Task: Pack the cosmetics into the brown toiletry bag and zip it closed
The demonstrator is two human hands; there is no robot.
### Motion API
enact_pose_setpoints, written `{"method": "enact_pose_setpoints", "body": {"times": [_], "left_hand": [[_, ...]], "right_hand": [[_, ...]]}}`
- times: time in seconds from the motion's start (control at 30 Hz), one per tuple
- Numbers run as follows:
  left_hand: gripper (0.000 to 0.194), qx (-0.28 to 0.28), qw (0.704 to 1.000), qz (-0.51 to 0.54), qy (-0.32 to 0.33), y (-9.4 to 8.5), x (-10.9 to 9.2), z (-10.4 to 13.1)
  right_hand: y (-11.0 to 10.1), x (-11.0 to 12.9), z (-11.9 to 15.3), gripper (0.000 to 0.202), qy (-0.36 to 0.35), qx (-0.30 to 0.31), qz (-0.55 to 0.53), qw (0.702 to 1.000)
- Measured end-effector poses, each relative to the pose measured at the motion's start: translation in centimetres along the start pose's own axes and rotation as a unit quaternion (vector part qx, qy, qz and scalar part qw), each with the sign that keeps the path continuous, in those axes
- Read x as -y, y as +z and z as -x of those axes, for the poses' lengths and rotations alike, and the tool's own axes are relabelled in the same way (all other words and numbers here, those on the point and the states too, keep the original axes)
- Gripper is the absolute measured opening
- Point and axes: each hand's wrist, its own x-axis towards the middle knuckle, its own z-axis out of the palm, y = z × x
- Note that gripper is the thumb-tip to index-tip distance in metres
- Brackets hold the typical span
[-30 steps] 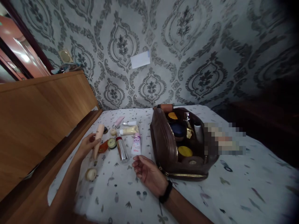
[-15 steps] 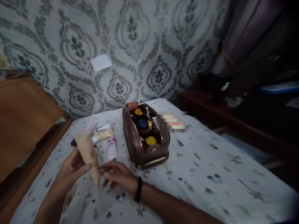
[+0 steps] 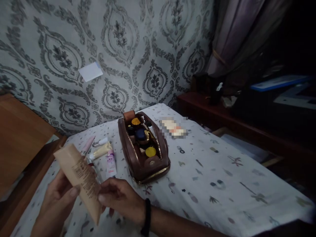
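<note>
My left hand (image 3: 55,199) is closed around a beige squeeze tube (image 3: 80,182) with printed text facing me, held tilted above the bed. At the tube's lower right edge, the thumb and fingers of my right hand (image 3: 120,196), a black band on its wrist, pinch it. Behind the tube lie a yellow tube (image 3: 101,150), a purple-and-white tube (image 3: 111,164), a pink tube (image 3: 88,144) and a white tube with a silver cap (image 3: 100,142). An unzipped brown toiletry bag (image 3: 130,166) stands right of them, with yellow-lidded and dark-lidded containers inside.
A pixelated flat item (image 3: 172,127) lies right of the bag on the patterned sheet (image 3: 207,171). Wooden furniture (image 3: 22,135) borders the left side. A dark red ledge (image 3: 195,107) runs along the right, and a white card (image 3: 91,71) is on the patterned wall.
The beige tube has turned so its printed side faces me more. My right hand has closed in on its edge. The view has shifted to the right.
</note>
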Motion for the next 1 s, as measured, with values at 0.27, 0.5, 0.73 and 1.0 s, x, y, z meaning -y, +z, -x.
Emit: {"method": "enact_pose_setpoints", "body": {"times": [0.27, 0.5, 0.73, 1.0], "left_hand": [[0.077, 0.042, 0.984, 0.163, -0.056, 7.5, -2.6, 0.8], [0.041, 0.176, 0.957, 0.231, -0.001, 12.6, -3.8, -0.3], [0.037, 0.194, 0.951, -0.161, 0.180, 13.0, -5.6, -1.7], [0.030, 0.039, 0.757, -0.510, 0.407, 12.3, -3.2, -1.8]], "right_hand": [[-1.6, 4.1, 7.0, 0.048, -0.077, -0.121, -0.088, 0.986], [-1.5, 8.4, 11.6, 0.048, -0.122, -0.346, -0.137, 0.920], [-3.7, 12.8, 12.3, 0.046, -0.254, -0.399, -0.005, 0.881], [-5.2, 18.2, 11.5, 0.028, -0.260, -0.321, 0.360, 0.836]]}}
